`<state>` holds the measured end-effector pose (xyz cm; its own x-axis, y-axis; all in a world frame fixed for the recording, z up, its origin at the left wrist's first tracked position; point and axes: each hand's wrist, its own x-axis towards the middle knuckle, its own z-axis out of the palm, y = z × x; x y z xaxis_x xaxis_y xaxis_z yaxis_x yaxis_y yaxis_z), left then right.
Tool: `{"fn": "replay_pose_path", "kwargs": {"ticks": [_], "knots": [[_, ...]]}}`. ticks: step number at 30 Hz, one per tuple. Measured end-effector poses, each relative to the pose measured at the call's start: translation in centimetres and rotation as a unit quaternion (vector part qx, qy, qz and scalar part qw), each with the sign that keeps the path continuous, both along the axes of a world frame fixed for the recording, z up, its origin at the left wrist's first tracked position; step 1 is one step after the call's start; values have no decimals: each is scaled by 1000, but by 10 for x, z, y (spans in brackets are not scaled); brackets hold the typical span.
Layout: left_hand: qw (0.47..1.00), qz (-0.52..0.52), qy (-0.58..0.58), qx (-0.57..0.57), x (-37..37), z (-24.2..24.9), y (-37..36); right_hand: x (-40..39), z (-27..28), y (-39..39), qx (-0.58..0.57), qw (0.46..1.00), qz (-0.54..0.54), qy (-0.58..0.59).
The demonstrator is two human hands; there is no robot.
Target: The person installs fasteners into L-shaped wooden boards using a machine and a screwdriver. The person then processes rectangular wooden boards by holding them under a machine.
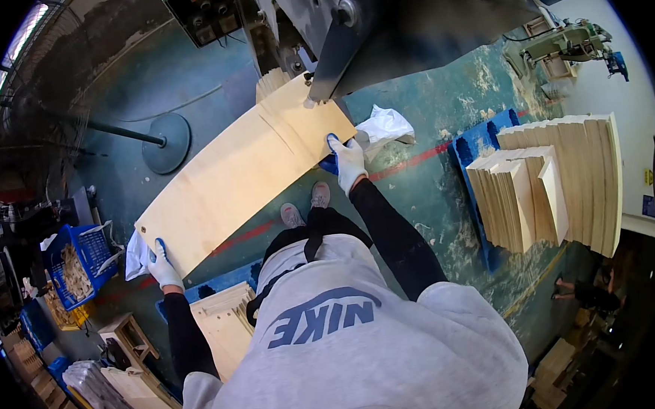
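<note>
A long, pale plywood panel (228, 173) with curved edges spans the space in front of me, tilted across the view. My left hand (165, 268), in a white and blue glove, grips its lower left end, thumb on the top face. At the right end my right hand (347, 160), gloved alike, is closed on the panel's near corner. The panel's far right part lies beneath the head of a dark metal machine (377, 40), where a small tip meets or nearly meets the wood. The fingers under the panel are hidden.
Stacked curved plywood pieces (581, 181) stand on a blue pallet (481, 139) at right. More boards (226, 323) lie beside my left arm. A blue crate (84, 264) holds wood scraps. A round metal base (166, 143) stands beyond the panel. Another person (599, 293) is far right.
</note>
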<state>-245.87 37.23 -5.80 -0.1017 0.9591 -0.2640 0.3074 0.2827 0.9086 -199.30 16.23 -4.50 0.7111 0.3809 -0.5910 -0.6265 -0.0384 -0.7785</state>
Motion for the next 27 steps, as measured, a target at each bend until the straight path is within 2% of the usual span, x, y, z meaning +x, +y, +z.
{"fn": "replay_pose_path", "kwargs": {"ticks": [2,13,16,18,21,24,27], "knots": [[1000,21,-10,-18,6,-2,4,8,-1,10,-17,1000,7,-9],[999,-24,34,-14,-11,-25,25,3,-13,13,-85,995,33,-45],[998,-19,46,-27,-3,-17,23,0,-11,15,-101,994,15,-45],[999,-7,30,-19,3,-16,29,8,-10,23,-69,996,15,-54],[996,-9,80,-35,9,1,31,-2,-11,15,-69,996,13,-50],[1000,-22,-8,5,8,-12,42,0,-16,22,-62,997,-4,-55],[999,2,2,-33,17,5,33,-2,-16,14,-67,997,9,-36]]}}
